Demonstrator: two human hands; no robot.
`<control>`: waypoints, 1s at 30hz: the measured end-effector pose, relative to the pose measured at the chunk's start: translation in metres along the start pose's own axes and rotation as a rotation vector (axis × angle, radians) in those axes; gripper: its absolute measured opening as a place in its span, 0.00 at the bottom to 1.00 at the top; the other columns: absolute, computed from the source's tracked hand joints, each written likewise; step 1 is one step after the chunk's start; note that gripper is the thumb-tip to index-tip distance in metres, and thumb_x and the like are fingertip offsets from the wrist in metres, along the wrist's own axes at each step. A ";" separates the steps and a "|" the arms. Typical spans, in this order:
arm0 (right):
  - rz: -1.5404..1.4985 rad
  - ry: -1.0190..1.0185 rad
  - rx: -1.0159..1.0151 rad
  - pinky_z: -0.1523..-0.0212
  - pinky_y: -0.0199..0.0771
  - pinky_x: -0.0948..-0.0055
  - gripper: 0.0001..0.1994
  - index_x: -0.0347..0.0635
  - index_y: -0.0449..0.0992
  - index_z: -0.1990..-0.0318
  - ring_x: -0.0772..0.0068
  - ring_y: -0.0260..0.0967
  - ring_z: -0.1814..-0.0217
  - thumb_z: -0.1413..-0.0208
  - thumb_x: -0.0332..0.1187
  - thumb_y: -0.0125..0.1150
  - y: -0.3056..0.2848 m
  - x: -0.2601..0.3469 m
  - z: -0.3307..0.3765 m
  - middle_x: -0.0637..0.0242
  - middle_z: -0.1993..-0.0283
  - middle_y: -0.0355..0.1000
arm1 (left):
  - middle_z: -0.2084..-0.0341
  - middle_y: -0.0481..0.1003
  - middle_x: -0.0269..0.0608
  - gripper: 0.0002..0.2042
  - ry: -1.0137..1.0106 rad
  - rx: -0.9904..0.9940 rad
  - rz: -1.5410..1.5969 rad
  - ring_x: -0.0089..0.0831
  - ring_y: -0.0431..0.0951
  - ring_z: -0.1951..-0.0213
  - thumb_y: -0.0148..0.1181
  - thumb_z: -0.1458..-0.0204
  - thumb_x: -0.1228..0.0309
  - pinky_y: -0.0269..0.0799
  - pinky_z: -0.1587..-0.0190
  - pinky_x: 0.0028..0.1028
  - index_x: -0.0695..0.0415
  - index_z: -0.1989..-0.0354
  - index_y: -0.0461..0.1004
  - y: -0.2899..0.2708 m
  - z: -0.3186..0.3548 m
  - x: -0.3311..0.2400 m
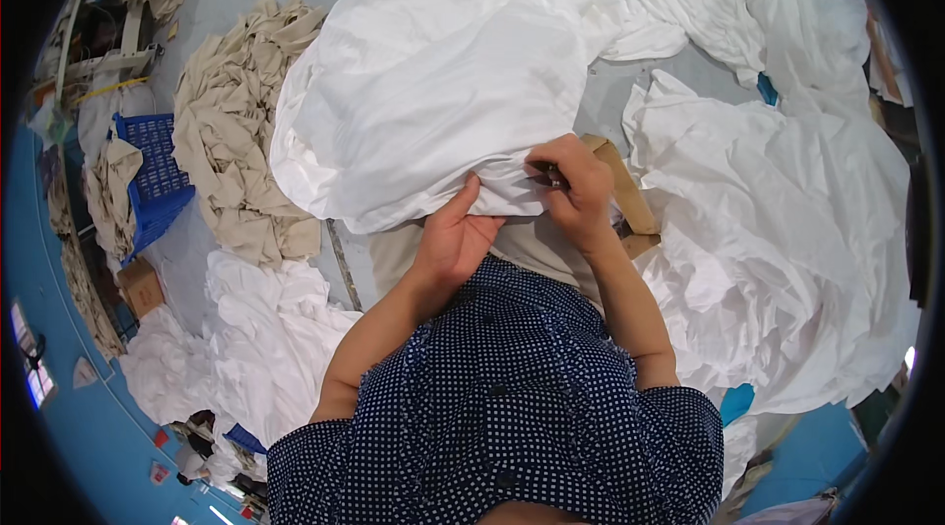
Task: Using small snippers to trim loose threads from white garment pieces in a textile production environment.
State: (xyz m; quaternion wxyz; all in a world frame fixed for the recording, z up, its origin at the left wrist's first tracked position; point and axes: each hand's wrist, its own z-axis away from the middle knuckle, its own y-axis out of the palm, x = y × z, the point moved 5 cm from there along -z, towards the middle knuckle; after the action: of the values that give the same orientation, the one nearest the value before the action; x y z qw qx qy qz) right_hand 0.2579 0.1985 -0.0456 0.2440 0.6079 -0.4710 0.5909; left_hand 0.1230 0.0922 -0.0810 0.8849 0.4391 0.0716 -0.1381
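Observation:
A large bundle of white fabric [443, 82] lies across my lap and spreads away from me. My left hand [456, 238] grips its near edge, thumb on top and fingers underneath, mostly hidden by the cloth. Closed in my right hand [579, 185] is a small dark pair of thread snips [551, 177], its pointed tip toward the fabric edge between my hands. Part of the snips is covered by my fingers.
Right of me stands an open cardboard box [630, 195], beside a big heap of white cloth [758, 240]. Beige cloth [241, 122] is piled at left near a blue plastic basket [156, 166]. More white cloth [271, 338] lies near left, on the grey floor [345, 264].

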 end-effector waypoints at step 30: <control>-0.053 0.146 -0.059 0.69 0.66 0.79 0.12 0.34 0.73 0.58 0.81 0.66 0.72 0.34 0.36 0.62 -0.006 -0.027 0.021 0.68 0.72 0.70 | 0.33 0.67 0.44 0.22 -0.052 0.030 0.012 0.39 0.66 0.31 0.46 0.29 0.66 0.60 0.28 0.44 0.59 0.30 0.60 -0.004 -0.003 0.001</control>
State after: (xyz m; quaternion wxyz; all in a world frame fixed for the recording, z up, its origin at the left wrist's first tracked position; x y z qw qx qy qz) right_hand 0.2769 0.1910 -0.0738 0.3110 0.5680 -0.4530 0.6127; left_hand 0.1225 0.0920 -0.0858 0.8806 0.4489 0.0437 -0.1454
